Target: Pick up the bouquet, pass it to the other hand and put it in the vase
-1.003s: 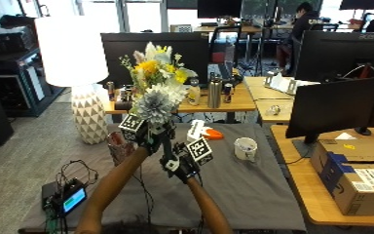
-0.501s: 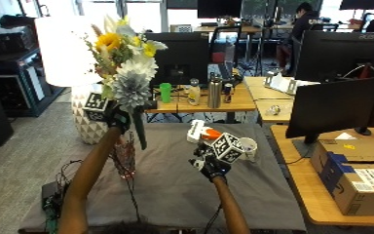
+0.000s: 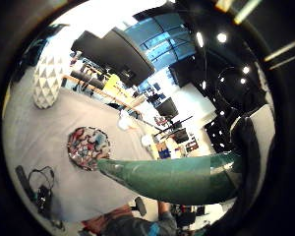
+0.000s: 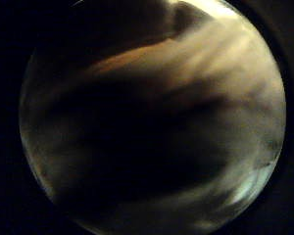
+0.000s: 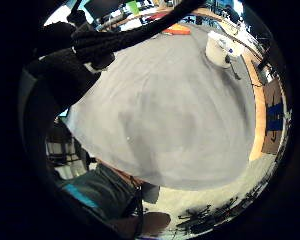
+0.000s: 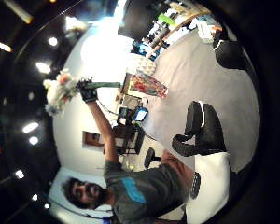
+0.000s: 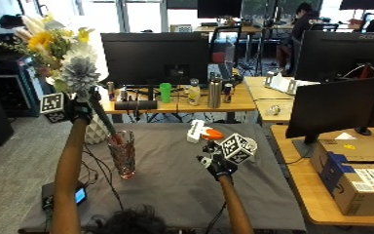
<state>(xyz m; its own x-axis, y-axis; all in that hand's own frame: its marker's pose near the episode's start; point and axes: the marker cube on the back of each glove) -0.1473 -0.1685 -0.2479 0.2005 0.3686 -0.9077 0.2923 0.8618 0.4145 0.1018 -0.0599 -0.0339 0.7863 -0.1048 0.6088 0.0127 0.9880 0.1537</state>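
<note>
The handover looks done and the step in hand is the placing: the bouquet (image 7: 61, 51) is held high in the left hand (image 7: 78, 109), whose grip is wrapped round the green stem wrap just under the flower heads, with the arm stretched almost straight up at the left side of the bench (image 7: 174, 185). The wrap runs down at a slant, and its lower tip sits at or just above the mouth of the vase (image 7: 122, 153), a tall patterned glass standing on the grey cloth; I cannot tell whether the tip has entered the mouth or only lines up with it. The left palm's little-finger view shows the green wrap (image 3: 172, 177) crossing close to the palm, with the vase mouth (image 3: 88, 147) beside its tip. The right hand (image 7: 218, 165) hangs over the middle of the bench, well apart from the flowers and holding nothing, fingers loosely curled. To my eye, the next move calls for guiding the stem end into the vase mouth, then lowering it until the stems rest inside before letting go; the tall vase could tip if the stems push against its rim.
</note>
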